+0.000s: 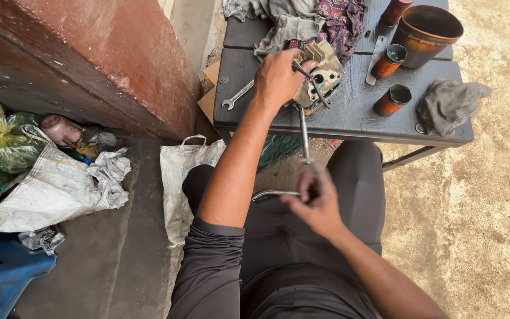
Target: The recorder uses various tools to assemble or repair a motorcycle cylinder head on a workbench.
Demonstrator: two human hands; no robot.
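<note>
On the dark table point(355, 115), the left hand point(277, 77) clamps its fingers over a metal engine part point(319, 80). A T-handled wrench point(304, 139) runs from the part down to the right hand point(316, 198), whose fingers grip its handle. A spanner point(237, 95) lies just left of the part, two cans point(389, 80) to its right.

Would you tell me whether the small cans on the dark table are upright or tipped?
Upright: both small cans stand on their bases, open mouths facing up.
</note>
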